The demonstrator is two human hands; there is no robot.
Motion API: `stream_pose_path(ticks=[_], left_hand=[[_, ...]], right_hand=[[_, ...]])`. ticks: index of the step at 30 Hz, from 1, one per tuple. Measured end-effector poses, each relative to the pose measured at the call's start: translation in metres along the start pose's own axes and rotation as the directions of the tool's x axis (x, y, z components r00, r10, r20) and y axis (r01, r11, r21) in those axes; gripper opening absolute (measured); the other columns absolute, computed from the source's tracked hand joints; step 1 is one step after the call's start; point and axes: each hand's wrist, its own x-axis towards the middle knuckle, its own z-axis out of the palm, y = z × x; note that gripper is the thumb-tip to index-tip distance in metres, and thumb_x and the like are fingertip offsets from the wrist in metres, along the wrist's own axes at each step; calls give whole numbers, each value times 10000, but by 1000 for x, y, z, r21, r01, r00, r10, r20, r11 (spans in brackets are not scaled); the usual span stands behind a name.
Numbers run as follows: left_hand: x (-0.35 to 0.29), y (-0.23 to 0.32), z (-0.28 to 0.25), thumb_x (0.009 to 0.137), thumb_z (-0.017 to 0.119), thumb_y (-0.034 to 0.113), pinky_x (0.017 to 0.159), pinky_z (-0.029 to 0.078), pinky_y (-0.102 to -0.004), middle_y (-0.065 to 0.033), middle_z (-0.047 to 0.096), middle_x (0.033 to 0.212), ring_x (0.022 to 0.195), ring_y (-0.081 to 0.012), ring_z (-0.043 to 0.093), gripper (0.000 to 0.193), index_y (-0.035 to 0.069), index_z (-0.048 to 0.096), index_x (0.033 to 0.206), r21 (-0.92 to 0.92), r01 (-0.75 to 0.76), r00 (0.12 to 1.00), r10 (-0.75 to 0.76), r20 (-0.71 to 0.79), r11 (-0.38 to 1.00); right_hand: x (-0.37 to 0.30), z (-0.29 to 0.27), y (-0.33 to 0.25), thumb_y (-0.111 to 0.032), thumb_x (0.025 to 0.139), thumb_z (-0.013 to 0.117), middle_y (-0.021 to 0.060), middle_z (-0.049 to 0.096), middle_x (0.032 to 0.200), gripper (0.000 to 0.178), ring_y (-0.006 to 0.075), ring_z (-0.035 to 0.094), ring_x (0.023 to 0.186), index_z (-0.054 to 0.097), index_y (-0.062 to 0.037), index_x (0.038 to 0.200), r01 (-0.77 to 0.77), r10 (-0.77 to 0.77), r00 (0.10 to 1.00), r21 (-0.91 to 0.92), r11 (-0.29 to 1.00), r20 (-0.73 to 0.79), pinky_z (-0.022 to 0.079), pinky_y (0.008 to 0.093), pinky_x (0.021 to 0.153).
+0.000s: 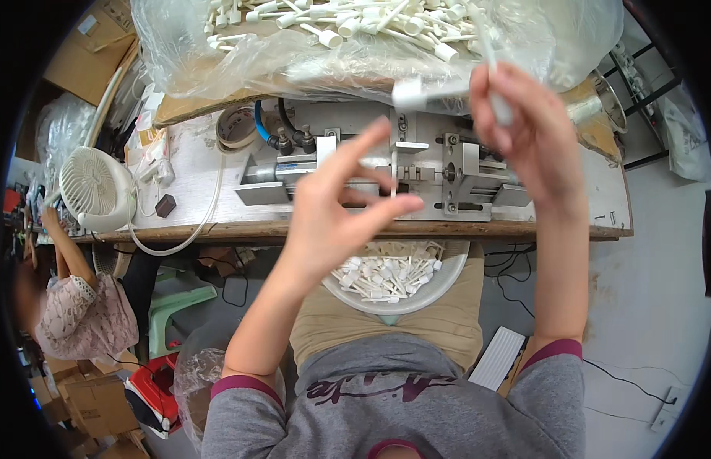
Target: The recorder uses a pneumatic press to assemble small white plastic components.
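My right hand (527, 126) is raised over the right part of a metal fixture (466, 176), its fingers closed on white plastic stems. One blurred piece with a cup-shaped end (409, 93) juts left from it. Another white stem (487, 38) points up and away. My left hand (332, 203) hovers at the fixture's middle, thumb and fingers spread apart. Between its thumb and forefinger a thin white stem (394, 172) stands at the fixture; whether a fingertip touches it is unclear. A heap of similar white pieces (348, 23) lies on clear plastic sheeting at the far side.
On my lap sits a bowl (447, 294) of white plastic pieces. A white fan (97, 189), a tape roll (238, 126) and a cable lie on the bench's left. Blue and black hoses (261, 122) run to the fixture. Another person (84, 314) sits at far left beside a green stool (172, 310).
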Motion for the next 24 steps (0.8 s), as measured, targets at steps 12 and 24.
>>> stream_pose_path(ticks=[12, 24], left_hand=[[-29, -14, -2, 721, 859, 7, 684, 631, -290, -108, 645, 1285, 942, -177, 715, 370, 41, 745, 1071, 357, -146, 989, 122, 88, 923], [-16, -30, 17, 726, 822, 162, 589, 528, -300, -92, 737, 1194, 597, -177, 678, 291, 83, 772, 1002, 832, -407, 911, 225, 345, 376]], right_hand=[[-42, 28, 36, -113, 950, 714, 119, 690, 1011, 324, 102, 615, 583, 589, -29, 1237, 72, -88, 924, -58, 996, -373, 455, 219, 468], [-67, 38, 33, 6, 963, 638, 126, 688, 1108, 322, 231, 732, 999, 571, 70, 1272, 83, -91, 979, -52, 995, -183, 598, 296, 807]])
